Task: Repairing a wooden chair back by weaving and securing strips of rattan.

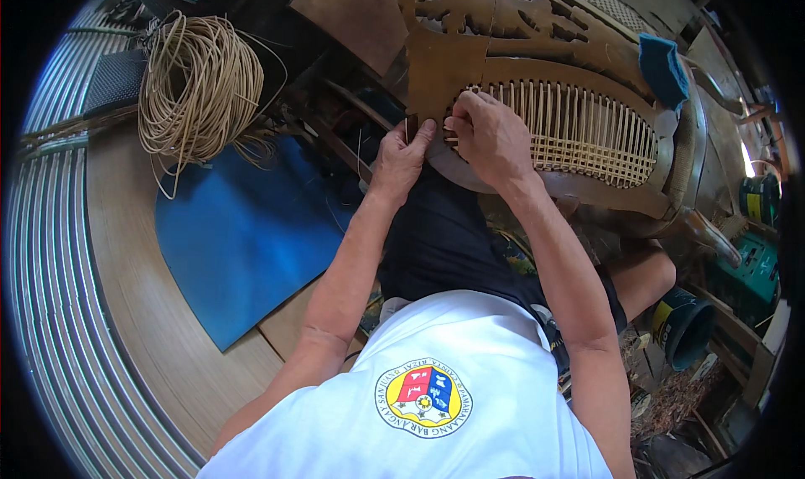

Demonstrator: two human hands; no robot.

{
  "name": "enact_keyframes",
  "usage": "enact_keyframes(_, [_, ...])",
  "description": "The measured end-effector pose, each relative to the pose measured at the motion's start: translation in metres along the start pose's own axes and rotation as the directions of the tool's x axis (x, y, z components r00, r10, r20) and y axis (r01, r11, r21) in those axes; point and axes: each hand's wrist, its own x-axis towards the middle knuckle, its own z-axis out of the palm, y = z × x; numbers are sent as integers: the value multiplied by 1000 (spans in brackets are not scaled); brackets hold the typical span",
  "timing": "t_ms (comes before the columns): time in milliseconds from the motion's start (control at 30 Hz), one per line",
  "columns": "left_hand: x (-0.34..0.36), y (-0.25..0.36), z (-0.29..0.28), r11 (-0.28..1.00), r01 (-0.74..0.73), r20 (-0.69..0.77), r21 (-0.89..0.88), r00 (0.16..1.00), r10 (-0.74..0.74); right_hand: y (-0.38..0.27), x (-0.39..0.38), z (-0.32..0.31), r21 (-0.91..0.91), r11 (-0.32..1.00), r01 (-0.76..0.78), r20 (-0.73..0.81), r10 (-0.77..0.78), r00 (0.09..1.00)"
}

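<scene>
Corrugated metal sheeting (52, 311) is seen far left. Cane panel (587, 131) is set in carved wooden frame (449, 64), its left end under the curled right hand (493, 139); whether anything is gripped cannot be told. Small dark piece (411, 128) is pinched by left hand (397, 160), beside the frame.

hands (493, 139) near left end of cane weave (587, 155) | wooden frame (579, 75) around weave | cane coil (189, 93) upper left

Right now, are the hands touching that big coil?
No, the coil is farther left, apart from the left hand and the right hand.
</scene>
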Motion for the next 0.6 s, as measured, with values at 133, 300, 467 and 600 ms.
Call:
enact_keyframes(133, [-2,-1,0,1000,-18,-10,19,1000,18,8,-4,1,96,990,102,-18,-101,995])
enact_keyframes(300, [-3,-2,-1,1000,9,-11,-4,1000,-9,5,-1,2,30,999,38,19,-39,999])
enact_keyframes(467, [0,-5,-1,1000,-4,-10,7,1000,4,2,-10,9,-104,983,151,-43,-156,987])
enact_keyframes(600, [-1,-3,2,995,-33,19,-97,999,35,3,-13,13,-171,947,272,-111,-293,950])
